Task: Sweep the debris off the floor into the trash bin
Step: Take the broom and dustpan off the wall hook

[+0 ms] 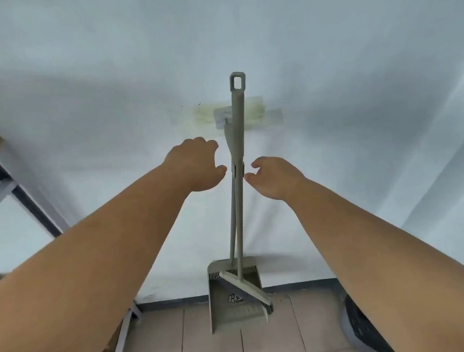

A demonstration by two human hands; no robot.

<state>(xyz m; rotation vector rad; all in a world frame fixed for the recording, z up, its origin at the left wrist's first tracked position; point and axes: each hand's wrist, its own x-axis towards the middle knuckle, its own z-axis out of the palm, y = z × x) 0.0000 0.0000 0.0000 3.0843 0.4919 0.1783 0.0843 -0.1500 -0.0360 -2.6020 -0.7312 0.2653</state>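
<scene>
Broom (237, 114) and dustpan (234, 295) stand upright together against the wall (327, 57), handles between the two hands. Left hand (195, 164) just left of the handles, fingers loosely curled, holding nothing. Right hand (274, 176) just right, fingers loose, fingertips near the shaft; contact unclear. Dark bin (362, 329) on the tile floor (211, 349), below the right forearm. Metal frame (18, 192) beyond the left arm.

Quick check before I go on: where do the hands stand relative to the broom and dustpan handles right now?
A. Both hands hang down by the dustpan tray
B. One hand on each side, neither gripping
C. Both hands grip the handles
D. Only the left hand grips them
B: the left hand and right hand flank the upright broom and dustpan handles, fingers loosely curled, closed on nothing.
</scene>
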